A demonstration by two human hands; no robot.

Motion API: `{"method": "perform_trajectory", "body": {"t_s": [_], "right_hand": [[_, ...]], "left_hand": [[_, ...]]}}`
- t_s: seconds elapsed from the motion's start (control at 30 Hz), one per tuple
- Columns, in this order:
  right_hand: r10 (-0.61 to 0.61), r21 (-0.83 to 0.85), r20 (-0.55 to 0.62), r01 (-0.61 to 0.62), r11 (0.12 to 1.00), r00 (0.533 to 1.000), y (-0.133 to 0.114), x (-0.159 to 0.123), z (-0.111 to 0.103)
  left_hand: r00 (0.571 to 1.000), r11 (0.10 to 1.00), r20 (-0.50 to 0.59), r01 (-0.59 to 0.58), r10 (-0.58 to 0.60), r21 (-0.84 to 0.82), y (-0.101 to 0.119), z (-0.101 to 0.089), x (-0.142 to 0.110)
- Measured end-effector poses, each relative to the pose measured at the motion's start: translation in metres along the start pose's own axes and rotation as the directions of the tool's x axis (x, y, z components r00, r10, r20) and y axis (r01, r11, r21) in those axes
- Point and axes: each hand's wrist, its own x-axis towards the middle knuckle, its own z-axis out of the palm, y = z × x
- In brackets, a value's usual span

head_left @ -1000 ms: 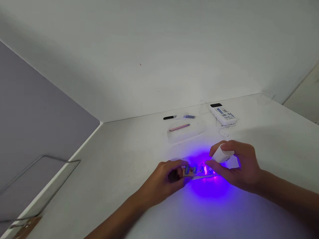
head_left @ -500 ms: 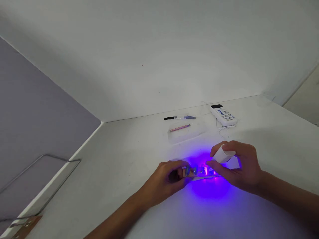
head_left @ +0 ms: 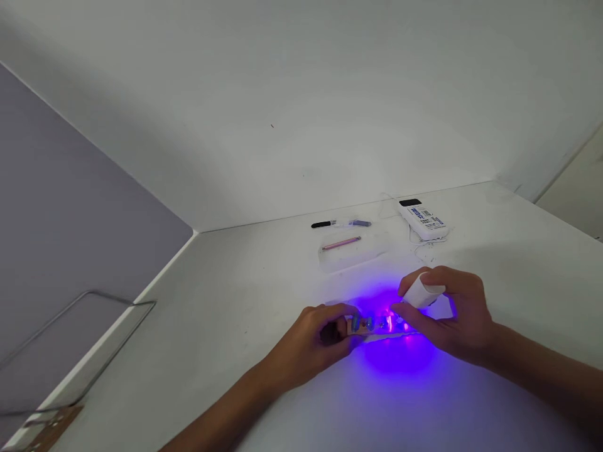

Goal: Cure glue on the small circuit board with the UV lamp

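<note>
My right hand [head_left: 452, 320] is closed around a small white lamp [head_left: 419, 292] that throws violet-blue light down onto the white table [head_left: 235, 326]. Under the beam lies a narrow strip [head_left: 377, 325] carrying several small bluish pieces, one glowing pink. My left hand [head_left: 308, 345] pinches the strip's left end against the table, fingers curled. The two hands sit close together, the lamp just above the strip's right half.
Behind the hands lie a clear tray with a pink stick [head_left: 342, 243], a black-capped pen [head_left: 340, 223] and a white device with blue print and a thin cord [head_left: 423, 219]. White walls close the back. A wire frame [head_left: 80, 333] hangs off the left table edge.
Both hands and the lit strip keep their places. Only the view has shifted a little.
</note>
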Motion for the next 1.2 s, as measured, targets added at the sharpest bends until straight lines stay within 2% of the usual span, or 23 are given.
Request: {"method": "perform_trajectory", "body": {"t_s": [0.23, 1.1, 1.2], "right_hand": [[-0.038, 0.004, 0.003, 0.038, 0.999, 0.999, 0.0007, 0.0008, 0.0001], [0.060, 0.054, 0.053, -0.063, 0.997, 0.997, 0.0014, -0.0017, 0.0006], [0.025, 0.029, 0.050, -0.027, 0.999, 0.998, 0.0010, -0.0010, 0.0000]], "left_hand": [[1.000, 1.000, 0.003, 0.001, -0.001, -0.015, -0.0006, 0.0003, -0.0001], [1.000, 1.000, -0.005, 0.005, -0.005, -0.004, -0.0007, 0.0006, 0.0002], [1.000, 1.000, 0.000, 0.002, -0.002, -0.005, -0.0004, 0.0003, -0.0001]]}}
